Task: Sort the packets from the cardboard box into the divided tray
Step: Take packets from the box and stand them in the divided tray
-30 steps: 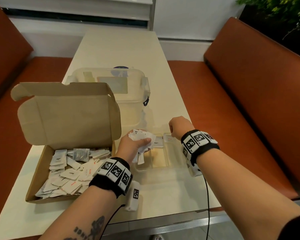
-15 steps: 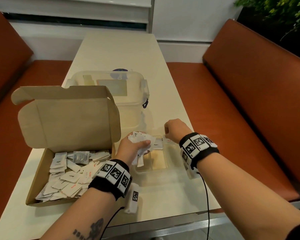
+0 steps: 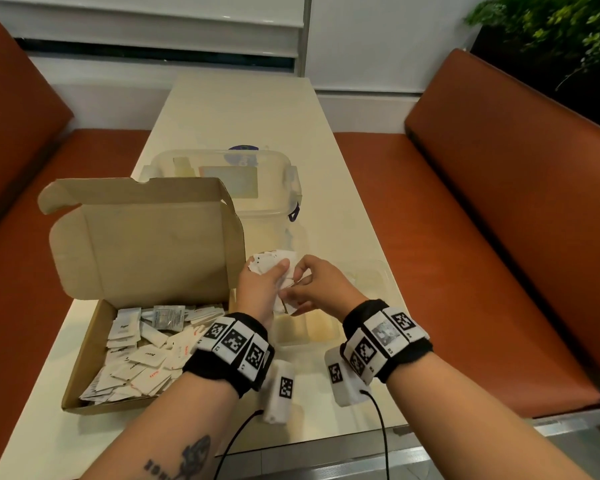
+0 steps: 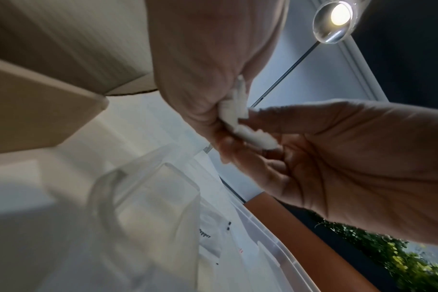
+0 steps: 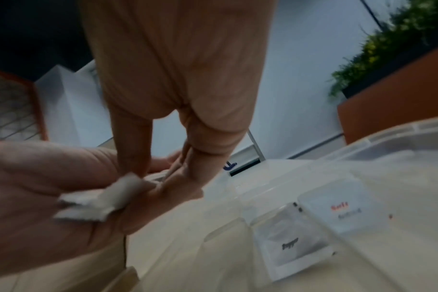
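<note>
Cream table (image 3: 243, 109) between two orange benches is my workspace. Nearest me, the box (image 3: 84, 344) lies open at my left with loose packets (image 3: 142, 355) heaped in it. Just beyond my wrists sits the clear tray (image 3: 383, 278), under and to the right of both hands. My left hand (image 3: 260, 292) clenches a bunch (image 3: 274, 266) of packets above the tray's left end; my right hand (image 3: 321, 284) meets it from the right, its fingertips (image 4: 240, 138) pinching one packet at the bunch's lower edge. The right wrist view shows a pepper packet (image 5: 290, 247) and a salt packet (image 5: 343, 211) already in neighbouring compartments. I judge the right hand is the nearer to those. Farther back stands a lidded tub (image 3: 222, 181).
</note>
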The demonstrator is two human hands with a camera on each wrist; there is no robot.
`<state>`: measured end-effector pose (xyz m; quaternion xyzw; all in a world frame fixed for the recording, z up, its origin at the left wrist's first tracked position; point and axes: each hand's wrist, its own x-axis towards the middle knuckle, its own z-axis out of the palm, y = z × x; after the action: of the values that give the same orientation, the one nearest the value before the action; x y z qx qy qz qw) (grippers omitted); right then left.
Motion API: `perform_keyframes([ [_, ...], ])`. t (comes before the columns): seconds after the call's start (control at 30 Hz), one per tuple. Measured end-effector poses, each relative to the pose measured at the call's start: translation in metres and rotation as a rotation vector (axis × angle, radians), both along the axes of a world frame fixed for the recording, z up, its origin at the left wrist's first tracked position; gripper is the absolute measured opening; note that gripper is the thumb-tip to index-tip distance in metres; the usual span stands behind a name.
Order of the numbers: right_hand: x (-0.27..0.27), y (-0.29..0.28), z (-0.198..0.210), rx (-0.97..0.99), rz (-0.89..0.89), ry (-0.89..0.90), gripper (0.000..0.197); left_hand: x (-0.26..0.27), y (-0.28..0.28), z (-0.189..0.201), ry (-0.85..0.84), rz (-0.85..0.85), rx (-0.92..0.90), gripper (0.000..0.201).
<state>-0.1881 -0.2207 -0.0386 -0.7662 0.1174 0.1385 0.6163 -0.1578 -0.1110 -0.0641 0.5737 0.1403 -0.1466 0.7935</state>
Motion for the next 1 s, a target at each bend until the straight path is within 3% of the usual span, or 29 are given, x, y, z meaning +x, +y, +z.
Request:
perform_keyframes([
  [0.13, -0.003, -0.002, -0.001, 0.047, -0.009, 0.014, 0.034, -0.001, 0.003, 0.000, 0.019, 0.009, -0.010, 0.038],
  [0.3, -0.003, -0.012, -0.003, 0.008, -0.036, 0.012, 0.037, -0.001, 0.003, 0.001, 0.034, -0.009, -0.040, 0.019],
  [0.47, -0.002, -0.027, -0.003, -0.102, -0.074, 0.019, 0.025, -0.001, 0.002, 0.002, 0.075, 0.003, -0.052, 0.037],
  [0.57, 0.000, -0.037, -0.003, -0.104, -0.186, -0.010, 0.012, -0.001, 0.002, 0.002, 0.102, 0.002, -0.091, 0.035],
  [0.7, 0.000, -0.050, 0.000, -0.067, -0.353, -0.106, 0.010, -0.002, 0.003, 0.003, 0.122, -0.008, -0.108, 0.027],
  [0.8, -0.001, -0.055, 0.005, -0.040, -0.443, -0.212, 0.009, -0.005, 0.004, 0.005, 0.131, -0.049, -0.112, 0.034],
  [1.0, -0.009, -0.043, 0.004, -0.200, -0.223, -0.303, 0.012, -0.009, 0.003, 0.011, 0.131, -0.098, -0.168, 0.034],
])
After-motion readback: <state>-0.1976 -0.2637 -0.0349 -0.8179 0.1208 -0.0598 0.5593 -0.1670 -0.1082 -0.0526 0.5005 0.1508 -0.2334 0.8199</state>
